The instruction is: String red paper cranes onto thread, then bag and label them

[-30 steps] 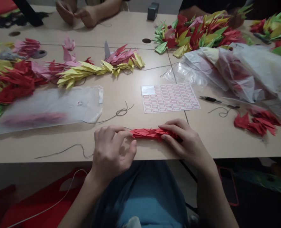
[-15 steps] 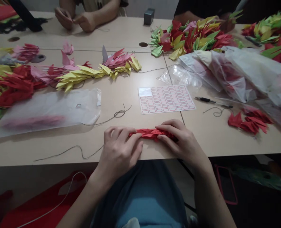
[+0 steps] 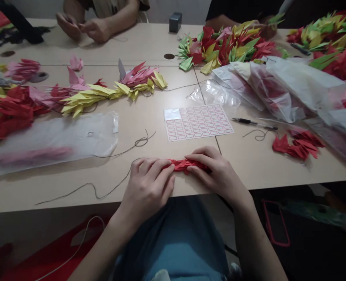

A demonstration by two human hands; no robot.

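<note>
My left hand (image 3: 146,188) and my right hand (image 3: 216,172) rest near the table's front edge, pinching a short stack of folded red paper cranes (image 3: 184,165) from both ends. Most of the stack is hidden by my fingers. A thin dark cord (image 3: 102,194) curves across the table and reaches towards my left hand. It has a small knot (image 3: 141,142) in a further length beyond the hand. Where the cord enters the stack is hidden.
A sheet of red-outlined labels (image 3: 198,122) lies ahead, with a pen (image 3: 250,122) and loose red cranes (image 3: 297,144) to its right. Crane strands, plastic bags (image 3: 52,144), and a co-worker's hands (image 3: 79,29) occupy the far table.
My hands have drawn closer together, so the red stack looks shorter and more bunched. The cord now lies nearer my left hand. The whole view has tilted slightly, shifting the table.
</note>
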